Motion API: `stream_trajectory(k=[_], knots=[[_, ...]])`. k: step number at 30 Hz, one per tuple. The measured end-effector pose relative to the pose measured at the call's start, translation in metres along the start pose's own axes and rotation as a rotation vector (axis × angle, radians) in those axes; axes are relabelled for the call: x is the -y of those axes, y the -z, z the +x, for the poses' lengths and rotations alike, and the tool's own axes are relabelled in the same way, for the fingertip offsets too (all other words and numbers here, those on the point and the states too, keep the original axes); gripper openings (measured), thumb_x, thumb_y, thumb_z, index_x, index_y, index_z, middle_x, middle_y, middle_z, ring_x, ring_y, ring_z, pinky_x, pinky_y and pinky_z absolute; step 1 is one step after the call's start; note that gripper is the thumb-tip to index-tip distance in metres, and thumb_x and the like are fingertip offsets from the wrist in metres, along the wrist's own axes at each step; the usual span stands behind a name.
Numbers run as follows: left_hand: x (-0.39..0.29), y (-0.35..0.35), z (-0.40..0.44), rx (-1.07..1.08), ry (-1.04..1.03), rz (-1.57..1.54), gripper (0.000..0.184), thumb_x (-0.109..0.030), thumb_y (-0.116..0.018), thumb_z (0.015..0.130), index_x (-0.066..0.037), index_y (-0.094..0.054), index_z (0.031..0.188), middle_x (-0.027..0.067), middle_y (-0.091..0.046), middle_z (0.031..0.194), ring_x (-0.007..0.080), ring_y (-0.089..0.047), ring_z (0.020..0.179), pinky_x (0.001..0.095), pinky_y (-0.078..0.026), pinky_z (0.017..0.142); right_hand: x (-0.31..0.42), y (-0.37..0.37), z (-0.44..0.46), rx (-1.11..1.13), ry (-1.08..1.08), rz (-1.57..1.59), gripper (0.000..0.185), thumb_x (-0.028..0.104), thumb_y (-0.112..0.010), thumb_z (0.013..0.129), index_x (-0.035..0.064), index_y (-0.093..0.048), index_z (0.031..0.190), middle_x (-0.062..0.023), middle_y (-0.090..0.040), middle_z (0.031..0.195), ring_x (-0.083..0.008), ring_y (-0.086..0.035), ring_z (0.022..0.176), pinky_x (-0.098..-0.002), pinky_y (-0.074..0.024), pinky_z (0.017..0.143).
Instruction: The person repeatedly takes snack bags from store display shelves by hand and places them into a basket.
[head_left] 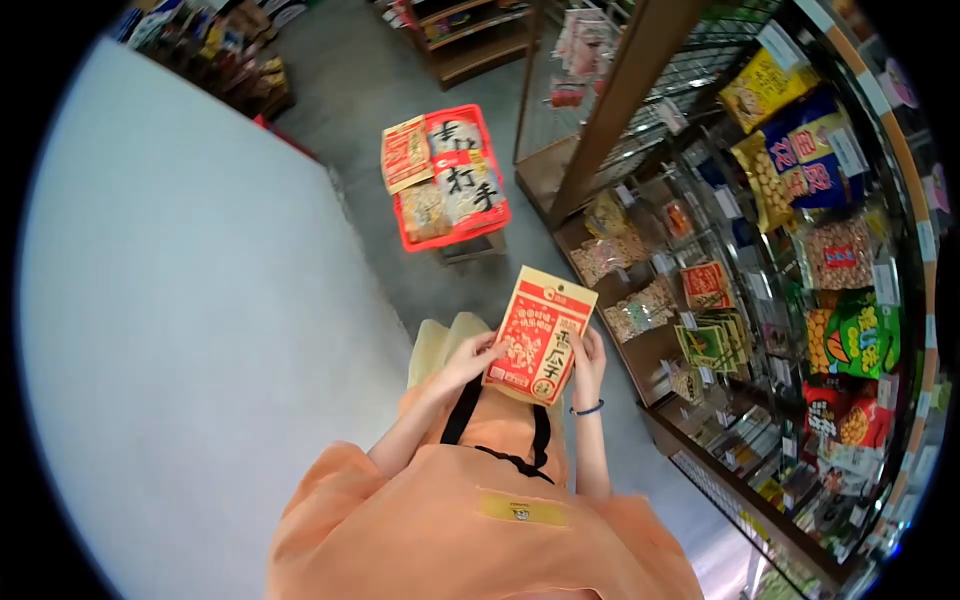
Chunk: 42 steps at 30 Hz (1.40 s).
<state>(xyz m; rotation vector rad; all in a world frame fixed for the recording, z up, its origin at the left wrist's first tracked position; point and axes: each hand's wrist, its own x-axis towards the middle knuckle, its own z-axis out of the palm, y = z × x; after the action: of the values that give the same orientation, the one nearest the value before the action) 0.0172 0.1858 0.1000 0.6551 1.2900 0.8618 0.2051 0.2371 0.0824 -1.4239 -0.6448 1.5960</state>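
A red and cream snack packet (540, 335) with printed characters is held in front of the body, its printed face toward the camera. My left hand (473, 358) grips its left edge, and my right hand (588, 357) grips its right edge, with a dark band on that wrist. Beyond the packet, a red basket (407, 243) rests on a small stool (472, 250). In the basket are white bags with black characters (468, 190), a bag of light-coloured snacks (425, 212) and a similar red and cream packet (406, 154) at its upper left.
Shelves (640, 375) of bagged snacks run along the right, with a brown upright post (615, 100) at their near corner. A pale wall (180, 330) fills the left. More shelving (470, 65) and piled goods (235, 50) stand at the back.
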Motion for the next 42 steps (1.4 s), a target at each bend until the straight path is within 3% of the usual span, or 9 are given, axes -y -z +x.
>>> stream_trajectory(k=[7,10,11,14,22,33,38,41,42], knots=[[0.016,0.044,-0.033,-0.291,-0.097,-0.049,0.031,-0.026,-0.05,0.084,0.001,-0.053,0.098,0.0001,-0.056,0.085,0.0049,-0.048,0.079,0.0191,-0.038,0.072,-0.042,-0.041,-0.016,0.408,0.015,-0.104,0.06,0.019,-0.063,0.074,0.0,-0.028,0.119,-0.0121,-0.052,0.098,-0.0159,-0.051,0.089,-0.0268,-0.043,0.075],[0.021,0.062,-0.023,-0.317,-0.073,-0.086,0.029,-0.027,-0.051,0.084,0.0,-0.055,0.095,-0.0011,-0.056,0.086,0.004,-0.047,0.08,0.019,-0.036,0.074,-0.069,-0.05,-0.019,0.397,0.132,-0.261,0.051,0.022,-0.065,0.073,0.0001,-0.039,0.112,-0.0098,-0.054,0.096,-0.0142,-0.052,0.086,-0.0259,-0.0422,0.074],[0.018,0.069,-0.018,-0.336,-0.082,-0.066,0.032,-0.027,-0.05,0.084,0.002,-0.054,0.097,0.0008,-0.057,0.088,0.005,-0.049,0.081,0.0194,-0.037,0.075,-0.062,-0.057,-0.023,0.371,0.037,-0.25,0.044,0.024,-0.063,0.074,-0.0003,-0.046,0.106,-0.0086,-0.056,0.091,-0.013,-0.052,0.084,-0.0248,-0.042,0.073],[0.015,0.09,0.005,-0.339,-0.084,-0.022,0.035,-0.028,-0.049,0.085,0.003,-0.053,0.099,0.0021,-0.058,0.089,0.0052,-0.05,0.081,0.0197,-0.038,0.074,-0.07,-0.072,-0.01,0.296,0.182,-0.332,0.041,0.025,-0.062,0.075,-0.001,-0.048,0.104,-0.0081,-0.057,0.088,-0.0125,-0.052,0.083,-0.0248,-0.0422,0.071],[0.008,0.164,0.077,-0.416,-0.136,-0.095,0.031,-0.024,-0.051,0.084,0.003,-0.049,0.099,0.0055,-0.06,0.084,0.0065,-0.054,0.073,0.0187,-0.042,0.064,-0.075,-0.145,0.071,0.304,0.169,-0.395,0.043,0.026,-0.061,0.076,0.0002,-0.047,0.107,-0.0091,-0.058,0.092,-0.0094,-0.055,0.07,-0.0205,-0.0439,0.059],[0.004,0.289,0.166,-0.577,0.024,0.034,0.038,-0.024,-0.05,0.082,0.003,-0.039,0.107,0.0138,-0.061,0.086,0.013,-0.057,0.08,0.0246,-0.044,0.069,-0.146,-0.257,0.198,0.442,0.114,-0.543,0.052,0.033,-0.062,0.074,0.0012,-0.045,0.112,-0.0105,-0.056,0.1,-0.0176,-0.052,0.093,-0.028,-0.0396,0.08],[-0.001,0.312,0.196,-0.598,-0.002,0.116,0.035,-0.019,-0.048,0.084,0.004,-0.038,0.108,0.0123,-0.061,0.083,0.0111,-0.056,0.074,0.0223,-0.043,0.063,-0.122,-0.291,0.209,0.404,0.045,-0.582,0.047,0.027,-0.061,0.075,0.0008,-0.045,0.111,-0.0086,-0.056,0.098,-0.015,-0.052,0.092,-0.0263,-0.0405,0.077],[-0.029,0.308,0.209,-0.642,0.03,0.01,0.039,-0.024,-0.049,0.082,0.003,-0.039,0.109,0.0174,-0.06,0.088,0.0207,-0.059,0.081,0.0283,-0.043,0.071,-0.118,-0.306,0.228,0.452,0.028,-0.352,0.043,0.02,-0.059,0.078,0.0006,-0.044,0.112,-0.0072,-0.054,0.101,-0.0137,-0.051,0.091,-0.0252,-0.0407,0.076],[-0.037,0.306,0.218,-0.679,-0.003,0.052,0.039,-0.024,-0.049,0.082,0.003,-0.039,0.109,0.0177,-0.06,0.089,0.0204,-0.059,0.082,0.0284,-0.043,0.071,-0.111,-0.308,0.24,0.421,0.036,-0.563,0.049,0.024,-0.059,0.078,0.0013,-0.04,0.117,-0.0063,-0.053,0.103,-0.0099,-0.052,0.084,-0.0217,-0.0422,0.072]])
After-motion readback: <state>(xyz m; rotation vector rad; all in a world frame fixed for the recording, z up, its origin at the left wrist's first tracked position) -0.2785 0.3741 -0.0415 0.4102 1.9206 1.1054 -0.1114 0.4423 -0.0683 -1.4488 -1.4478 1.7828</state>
